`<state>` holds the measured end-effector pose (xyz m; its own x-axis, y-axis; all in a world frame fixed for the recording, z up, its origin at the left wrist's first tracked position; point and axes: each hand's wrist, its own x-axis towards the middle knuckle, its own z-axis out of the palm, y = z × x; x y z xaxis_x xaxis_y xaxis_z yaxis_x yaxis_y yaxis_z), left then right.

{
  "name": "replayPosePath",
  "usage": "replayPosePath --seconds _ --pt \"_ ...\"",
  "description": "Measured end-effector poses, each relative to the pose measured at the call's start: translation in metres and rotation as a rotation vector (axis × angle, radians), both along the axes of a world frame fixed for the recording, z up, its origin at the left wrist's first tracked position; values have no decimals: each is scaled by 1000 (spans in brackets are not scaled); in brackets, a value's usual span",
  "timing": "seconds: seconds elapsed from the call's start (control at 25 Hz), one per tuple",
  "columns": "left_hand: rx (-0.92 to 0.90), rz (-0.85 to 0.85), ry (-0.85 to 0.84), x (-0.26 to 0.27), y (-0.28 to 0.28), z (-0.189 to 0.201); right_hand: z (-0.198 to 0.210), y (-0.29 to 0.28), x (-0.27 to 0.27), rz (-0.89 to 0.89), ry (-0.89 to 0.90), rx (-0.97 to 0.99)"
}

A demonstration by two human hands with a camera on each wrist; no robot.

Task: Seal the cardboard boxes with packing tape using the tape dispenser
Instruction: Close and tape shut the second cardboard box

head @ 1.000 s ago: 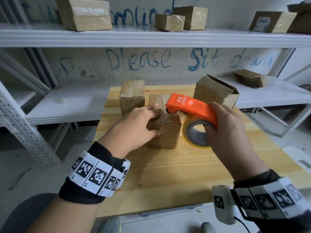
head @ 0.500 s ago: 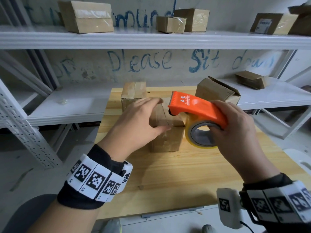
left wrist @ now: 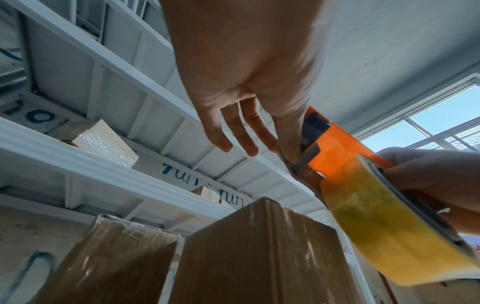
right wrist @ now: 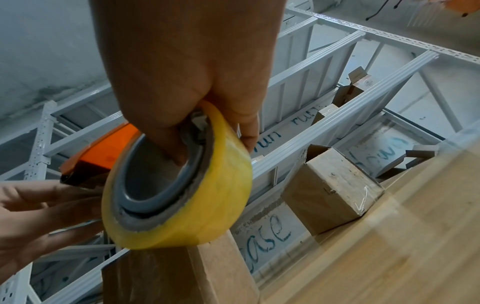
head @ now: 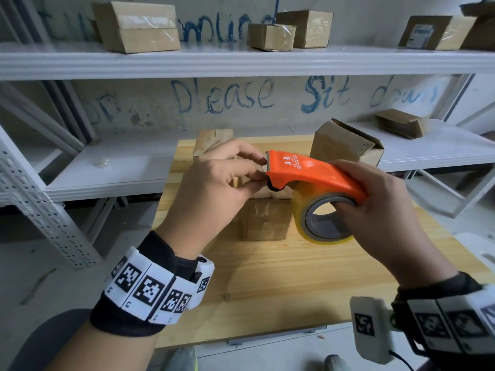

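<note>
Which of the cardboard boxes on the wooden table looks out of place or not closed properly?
The brown cardboard box at the table's far right sits tilted, its top flaps open and untaped. The small taped box in the middle and the taped one behind the left hand stand square. The tape on the middle box looks wrinkled.

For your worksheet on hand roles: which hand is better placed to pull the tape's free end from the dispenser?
Left. The left hand pinches at the dispenser mouth; the right hand is occupied gripping it.
</note>
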<state>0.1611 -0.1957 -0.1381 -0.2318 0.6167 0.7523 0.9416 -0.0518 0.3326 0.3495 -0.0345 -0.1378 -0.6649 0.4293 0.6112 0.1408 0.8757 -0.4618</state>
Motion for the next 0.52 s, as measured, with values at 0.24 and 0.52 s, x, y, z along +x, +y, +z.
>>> replayPosePath --seconds 0.24,0.52 --pt "-20 16 272 -6 -4 2 2 16 -2 3 -24 123" --pt "-11 8 294 -8 -6 -4 -3 24 2 28 -41 162"
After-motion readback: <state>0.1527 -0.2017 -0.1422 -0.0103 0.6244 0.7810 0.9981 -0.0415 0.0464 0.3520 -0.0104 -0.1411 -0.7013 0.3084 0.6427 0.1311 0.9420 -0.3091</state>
